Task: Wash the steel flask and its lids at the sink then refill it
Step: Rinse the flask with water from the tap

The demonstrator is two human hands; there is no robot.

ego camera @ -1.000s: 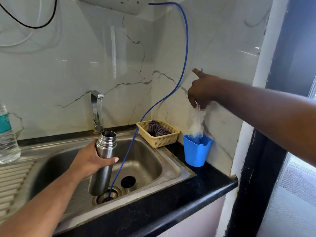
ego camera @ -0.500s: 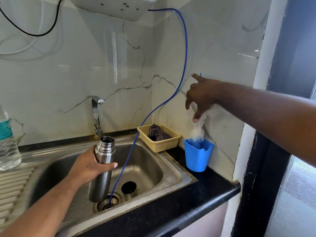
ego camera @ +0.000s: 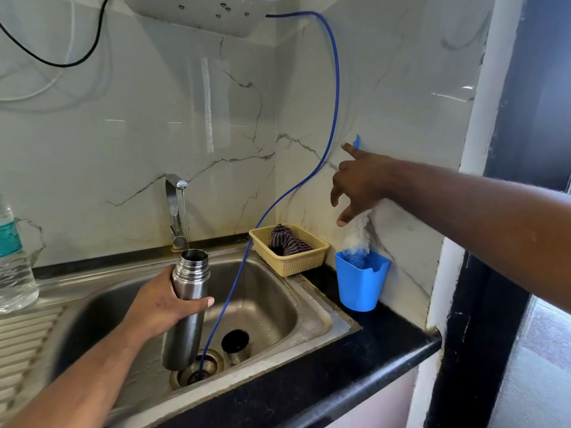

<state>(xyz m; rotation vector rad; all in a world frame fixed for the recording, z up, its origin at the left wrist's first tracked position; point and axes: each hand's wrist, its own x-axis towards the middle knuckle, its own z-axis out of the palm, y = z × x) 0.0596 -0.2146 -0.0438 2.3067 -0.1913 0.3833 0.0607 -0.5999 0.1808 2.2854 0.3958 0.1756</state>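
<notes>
Left hand (ego camera: pixel 160 304): wrapped round the flask (ego camera: pixel 185 335), uncapped, near upright, base low in the sink (ego camera: pixel 321 316) by the drain (ego camera: pixel 213 359); right hand (ego camera: pixel 360 183): fingers splayed above the brush (ego camera: pixel 357 239) standing in the blue cup (ego camera: pixel 360 285) at the counter's (ego camera: pixel 386 344) back right corner; grip on the handle cannot be told; one lid (ego camera: pixel 235 344): in the basin, just beside the drain; other lids not seen. Progress, as judged: early; flask opened; scrubbing, rinsing, lids and refill outstanding.

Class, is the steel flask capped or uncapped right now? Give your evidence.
Uncapped: the flask has a bare threaded neck and open mouth; a lid lies in the sink.
</notes>
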